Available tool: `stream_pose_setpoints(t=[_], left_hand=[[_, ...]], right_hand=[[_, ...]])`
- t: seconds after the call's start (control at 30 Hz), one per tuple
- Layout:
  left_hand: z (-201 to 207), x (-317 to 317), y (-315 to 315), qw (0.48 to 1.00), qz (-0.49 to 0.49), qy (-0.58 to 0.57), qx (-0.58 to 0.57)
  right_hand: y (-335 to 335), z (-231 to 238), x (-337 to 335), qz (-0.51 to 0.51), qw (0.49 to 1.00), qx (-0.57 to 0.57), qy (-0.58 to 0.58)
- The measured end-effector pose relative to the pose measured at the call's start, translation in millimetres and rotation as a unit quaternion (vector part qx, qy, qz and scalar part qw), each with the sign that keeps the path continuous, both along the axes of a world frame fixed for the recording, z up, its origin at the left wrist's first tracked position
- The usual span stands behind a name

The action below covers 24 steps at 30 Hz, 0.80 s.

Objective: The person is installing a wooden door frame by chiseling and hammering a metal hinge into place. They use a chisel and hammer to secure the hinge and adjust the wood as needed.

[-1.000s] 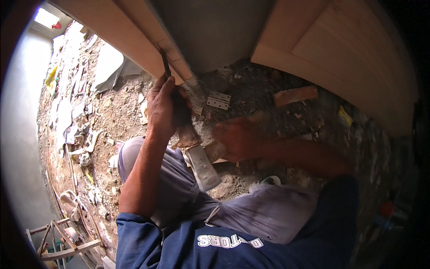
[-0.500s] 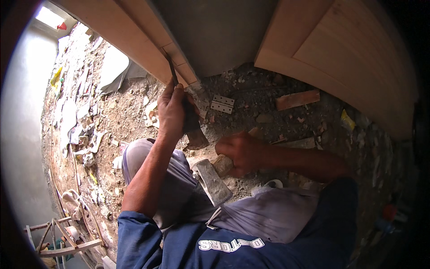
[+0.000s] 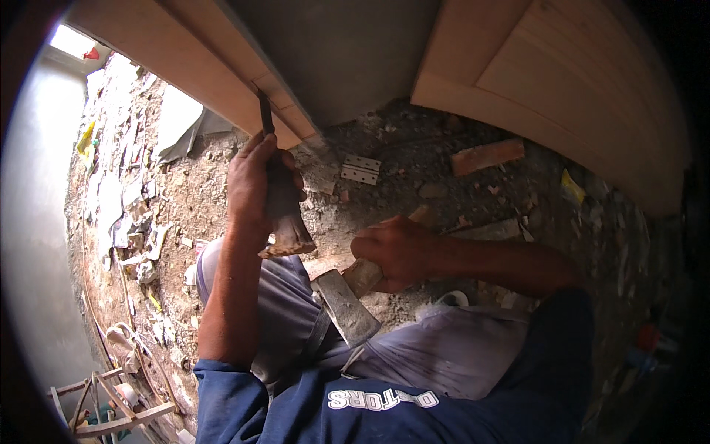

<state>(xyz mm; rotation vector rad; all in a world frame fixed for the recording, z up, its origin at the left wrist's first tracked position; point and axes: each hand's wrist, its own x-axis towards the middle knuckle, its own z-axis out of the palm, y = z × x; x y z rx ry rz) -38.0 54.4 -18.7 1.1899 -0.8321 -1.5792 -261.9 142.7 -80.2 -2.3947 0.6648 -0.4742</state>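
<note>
My left hand (image 3: 251, 174) is wrapped round a chisel (image 3: 286, 203) with a thick, dark wooden handle whose butt end is frayed. The chisel points away from me, and its narrow blade reaches the edge of a wooden door frame (image 3: 200, 63), where thin lines mark a rectangle. Close to my lap, my right hand (image 3: 397, 253) grips a hatchet (image 3: 346, 307) by its short wooden handle, just behind the grey, dusty head. The hatchet is apart from the chisel. A metal hinge (image 3: 361, 169) with several holes lies on the ground beyond my hands.
At the upper right stands a panelled wooden door (image 3: 562, 96). A reddish wood offcut (image 3: 487, 157) lies on the rubble-strewn ground (image 3: 192, 192). Paper scraps (image 3: 133, 214) litter the left side beside a grey wall (image 3: 37, 222). A rough wooden frame (image 3: 111, 407) is at the lower left.
The chisel's handle end has swung left and away from the hatchet, so the chisel stands straighter. My left hand moved slightly left with it. My right hand has hardly moved.
</note>
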Motion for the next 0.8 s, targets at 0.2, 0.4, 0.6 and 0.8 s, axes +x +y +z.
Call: stream_pose_setpoints(t=[0.2,0.4,0.6,0.8], left_hand=[[-9.0,-6.4,4.1,1.0,0.024,-0.009,-0.005],[-17.8,-2.3,7.5,1.0,0.019,-0.005,0.001],[-16.0,-5.9,6.9,1.0,0.016,-0.009,0.002],[-26.0,-3.1,4.5,1.0,0.019,0.01,0.011]], right_hand=[[-0.7,3.9,4.2,0.018,1.0,-0.005,0.008],[-1.2,4.6,5.5,0.015,0.999,-0.029,-0.002],[-1.2,0.3,2.8,0.011,0.999,-0.025,-0.017],[-3.3,-2.5,3.1,0.016,1.0,-0.021,-0.004]])
